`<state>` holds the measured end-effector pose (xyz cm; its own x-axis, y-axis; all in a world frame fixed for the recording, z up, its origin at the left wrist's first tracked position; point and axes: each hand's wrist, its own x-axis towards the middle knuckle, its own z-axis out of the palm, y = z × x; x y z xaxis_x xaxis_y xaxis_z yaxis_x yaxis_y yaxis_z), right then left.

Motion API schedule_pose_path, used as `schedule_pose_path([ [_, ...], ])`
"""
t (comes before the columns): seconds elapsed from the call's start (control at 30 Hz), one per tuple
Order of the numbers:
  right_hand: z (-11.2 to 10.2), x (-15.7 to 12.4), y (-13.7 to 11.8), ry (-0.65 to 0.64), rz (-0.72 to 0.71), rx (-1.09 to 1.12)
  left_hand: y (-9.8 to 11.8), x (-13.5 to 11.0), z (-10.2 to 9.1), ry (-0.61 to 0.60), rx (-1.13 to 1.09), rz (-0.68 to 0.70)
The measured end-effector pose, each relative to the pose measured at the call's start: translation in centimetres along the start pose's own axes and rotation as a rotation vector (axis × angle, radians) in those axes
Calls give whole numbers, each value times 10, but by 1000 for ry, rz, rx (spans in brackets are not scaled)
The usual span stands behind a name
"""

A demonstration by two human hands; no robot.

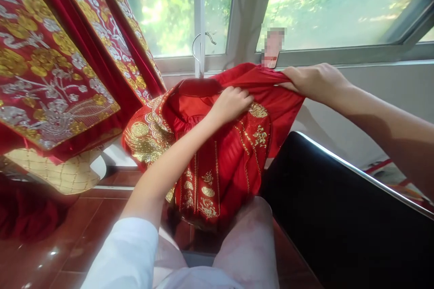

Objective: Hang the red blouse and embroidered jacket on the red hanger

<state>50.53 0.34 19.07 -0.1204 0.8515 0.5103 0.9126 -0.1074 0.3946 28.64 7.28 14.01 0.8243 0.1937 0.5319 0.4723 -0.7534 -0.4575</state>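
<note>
I watch gold-embroidered red hangings [44, 67] at far left. The left hand [231, 106] has a closed grip on a fold of the red gold-embroidered gown [220, 176], which hangs from a metal hanger hook [200, 49] at the window. The right hand [315, 83] grips its other edge, above a black panel [339, 207].

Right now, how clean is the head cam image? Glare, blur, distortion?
Head view: window bright and backlit, foliage washed out; wide-angle lean on the hanging panels at left; pixelated patch hides one spot by the window; garment sharp, gold embroidery legible; shadow across the right forearm.
</note>
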Motion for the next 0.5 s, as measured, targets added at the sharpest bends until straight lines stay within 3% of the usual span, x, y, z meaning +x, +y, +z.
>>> schedule_pose_path([
  [0.07,7,-4,2,30,-11,-6,2,3,0,-18,5,-50],
  [0.17,23,-2,-5,-48,-59,250,4,3,-2,-43,-1,-79],
  [0.27,26,10,-1,-401,-71,552,6,0,-3,-74,12,-124],
  [0.33,15,18,8,-582,-80,561,7,-2,0,-69,33,-157],
  [0.37,7,18,11,-600,-110,517,8,-2,2,-58,42,-173],
  [0.43,-15,9,3,-516,-201,402,9,-3,7,-26,45,-211],
  [0.5,-34,-13,-27,-395,-212,312,12,-4,15,-9,-15,-255],
])
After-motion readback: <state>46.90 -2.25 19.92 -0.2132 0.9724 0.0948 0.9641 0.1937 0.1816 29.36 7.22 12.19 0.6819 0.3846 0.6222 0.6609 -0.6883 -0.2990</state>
